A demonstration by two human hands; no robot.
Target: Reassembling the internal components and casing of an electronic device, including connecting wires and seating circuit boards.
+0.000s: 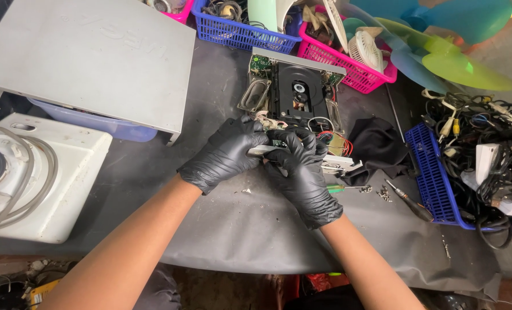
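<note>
Leftmost, at the desk (239, 229) edge: a white appliance housing (49, 178) with grey hoses looped over it, and just behind it a big grey metal cover (89, 54) resting tilted over a pale blue tub (118, 131). Between those and the hands, a bare strip of dark desk cloth, the widest open room in view, running down to the near edge where the cloth folds over.

Then the left hand (224, 154), black-gloved, fingers (250, 129) curled around the left end of a small silver-grey part (264, 150) with a scrap of green circuit board at its top. Touching it from the other side, the right hand (302, 172), also gloved, fingers (296, 143) bent tight over the same part, thumb pressing near its middle. Both hands closed on it, held just above the desk, right in front of the opened disc player chassis (293, 95) with its black tray, side speakers and red wires trailing toward the hands.

Behind the chassis, a blue basket (239, 31) and a pink basket (348, 66) hemming the far edge, with green and teal fan blades (451, 57) above them. Right of the hands, crowded ground: a crumpled black cloth (379, 149), a green-handled screwdriver (348, 188), loose screws (384, 194), a second dark screwdriver (408, 201), then a blue crate (434, 178) spilling tangled cables (480, 132) toward the right edge.
</note>
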